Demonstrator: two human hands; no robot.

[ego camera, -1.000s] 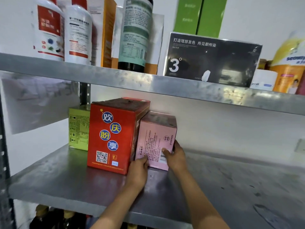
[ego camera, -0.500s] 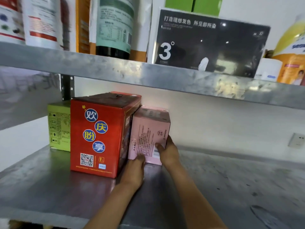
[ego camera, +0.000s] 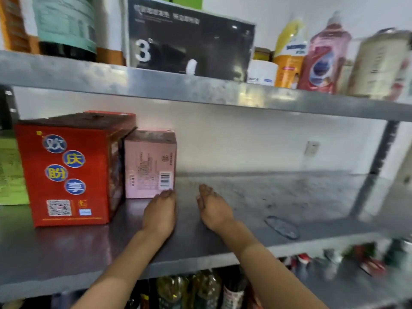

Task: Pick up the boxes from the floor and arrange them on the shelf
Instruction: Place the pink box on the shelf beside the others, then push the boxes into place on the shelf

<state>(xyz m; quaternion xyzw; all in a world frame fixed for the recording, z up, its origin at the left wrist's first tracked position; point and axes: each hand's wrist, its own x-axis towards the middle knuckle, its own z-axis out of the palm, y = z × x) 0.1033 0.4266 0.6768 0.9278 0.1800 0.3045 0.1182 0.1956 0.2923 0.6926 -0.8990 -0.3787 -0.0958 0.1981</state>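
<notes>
The pink box [ego camera: 149,164] stood upright on the shelf [ego camera: 289,197], touching the red box [ego camera: 66,170]. Left hand [ego camera: 159,211] fingers straight at its lower right corner; right hand [ego camera: 213,208] flat, apart; bare shelf rightward.

Red box [ego camera: 66,170]: red face with blue round badges bearing yellow characters, black-and-white QR square, small pale blue label low down, dark brownish top. Pink box [ego camera: 149,162]: pale pink with fine dark print and black-and-white barcode. Green box [ego camera: 11,170]: lime green with dark print. Shelf [ego camera: 256,197]: grey metal, mottled with dull patches. Black box [ego camera: 191,43]: black with white numeral 3 and white lettering. Yellow bottle [ego camera: 289,52]: yellow above, orange below, white band with blue lettering. Pink bottle [ego camera: 323,61]: reddish pink with blue label. White jar [ego camera: 262,72]: white with blue print.
</notes>
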